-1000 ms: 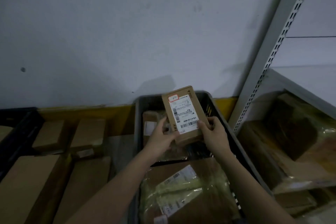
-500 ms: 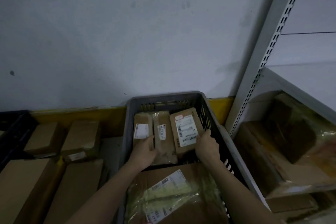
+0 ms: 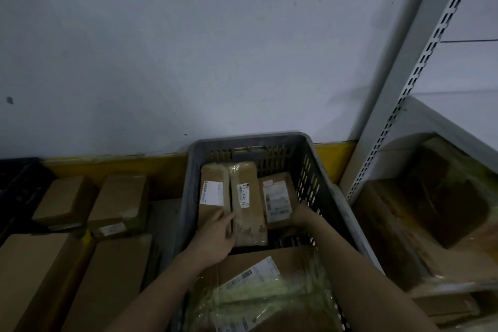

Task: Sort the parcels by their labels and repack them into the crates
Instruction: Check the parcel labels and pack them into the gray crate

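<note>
Grey crate (image 3: 334, 197), lower centre of frame: a large wrapped box (image 3: 269, 291) fills its near end and three small parcels stand in a row at the far end. The rightmost parcel (image 3: 276, 201), held up before the wall a second ago, now sits low beside the right wall, so this parcel appears placed. Right hand (image 3: 301, 214) grips its lower corner, though dimly seen; left hand (image 3: 215, 234) lies flat, unclenched, on the other two parcels (image 3: 229, 197).

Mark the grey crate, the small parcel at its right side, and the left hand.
grey crate (image 3: 250, 139): head view, on its far rim.
small parcel (image 3: 277, 201): head view, on its white label.
left hand (image 3: 215, 237): head view, on the back of the hand.
</note>
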The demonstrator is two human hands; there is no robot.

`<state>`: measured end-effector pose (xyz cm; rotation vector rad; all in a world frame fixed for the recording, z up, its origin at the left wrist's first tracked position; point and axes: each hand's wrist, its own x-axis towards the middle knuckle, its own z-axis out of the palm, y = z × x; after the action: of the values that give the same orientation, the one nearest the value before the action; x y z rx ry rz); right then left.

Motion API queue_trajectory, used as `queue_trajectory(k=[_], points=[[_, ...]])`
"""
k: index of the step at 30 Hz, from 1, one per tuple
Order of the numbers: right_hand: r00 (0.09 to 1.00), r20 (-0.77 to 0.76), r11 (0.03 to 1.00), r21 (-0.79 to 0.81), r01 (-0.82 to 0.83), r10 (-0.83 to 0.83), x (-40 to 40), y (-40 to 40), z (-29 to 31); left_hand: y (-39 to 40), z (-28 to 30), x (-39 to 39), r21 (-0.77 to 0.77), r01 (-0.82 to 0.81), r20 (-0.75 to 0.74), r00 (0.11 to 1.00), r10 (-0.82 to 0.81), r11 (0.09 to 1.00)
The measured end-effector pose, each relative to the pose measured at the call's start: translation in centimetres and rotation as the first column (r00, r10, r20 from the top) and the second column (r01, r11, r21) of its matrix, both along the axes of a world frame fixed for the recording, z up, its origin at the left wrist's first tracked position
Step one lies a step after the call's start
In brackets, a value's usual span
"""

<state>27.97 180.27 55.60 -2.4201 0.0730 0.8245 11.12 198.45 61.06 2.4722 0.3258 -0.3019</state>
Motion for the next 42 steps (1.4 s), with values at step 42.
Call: queue_trajectory(k=[42], points=[[0.761, 0.551, 0.940, -0.194, -0.281, 0.341, -4.4, 1.1, 4.6, -0.2, 3.9, -0.2, 0.283, -0.060, 0.292, 0.956, -0.026, 0.957]])
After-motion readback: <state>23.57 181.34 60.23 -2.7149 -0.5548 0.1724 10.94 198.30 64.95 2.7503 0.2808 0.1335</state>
